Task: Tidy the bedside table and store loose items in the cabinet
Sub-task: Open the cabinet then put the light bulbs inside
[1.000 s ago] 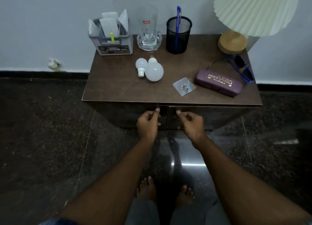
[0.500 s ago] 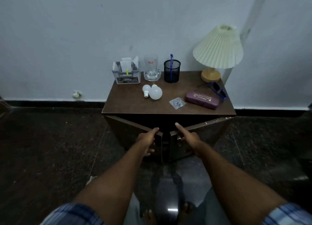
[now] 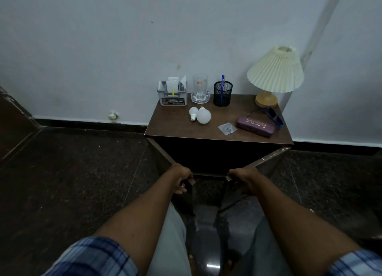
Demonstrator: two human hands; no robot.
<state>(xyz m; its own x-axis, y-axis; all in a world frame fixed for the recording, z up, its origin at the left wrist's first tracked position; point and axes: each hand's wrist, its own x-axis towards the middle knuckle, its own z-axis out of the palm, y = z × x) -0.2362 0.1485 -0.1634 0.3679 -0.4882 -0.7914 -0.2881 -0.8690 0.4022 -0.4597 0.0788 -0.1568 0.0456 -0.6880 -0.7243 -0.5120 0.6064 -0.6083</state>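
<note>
Cabinet doors open.
My left hand [image 3: 182, 180] grips the left door [image 3: 187, 202]; my right hand [image 3: 240, 176] grips the right door [image 3: 268, 162].

We hold both cabinet doors open, our left hand [image 3: 182, 180] gripping the left door [image 3: 185, 202] and our right hand [image 3: 240, 177] the right door [image 3: 266, 166], while two bulbs [image 3: 203, 116], a purple glasses case [image 3: 256, 127] and a lamp [image 3: 276, 71] sit on the table top [image 3: 179, 128] above.
</note>
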